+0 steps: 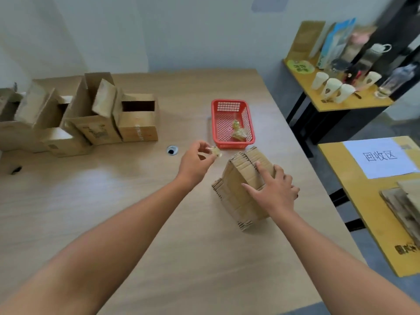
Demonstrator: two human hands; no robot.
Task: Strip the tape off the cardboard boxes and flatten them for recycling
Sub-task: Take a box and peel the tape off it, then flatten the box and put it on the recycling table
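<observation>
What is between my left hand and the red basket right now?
In the head view, only the tape wad that the left hand pinches, then a short strip of bare table before the red basket.

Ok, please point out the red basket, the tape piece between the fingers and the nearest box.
red basket [229, 145]: head view, near rim
tape piece [216, 151]: head view, crumpled middle
cardboard box [230, 189]: head view, side face
</observation>
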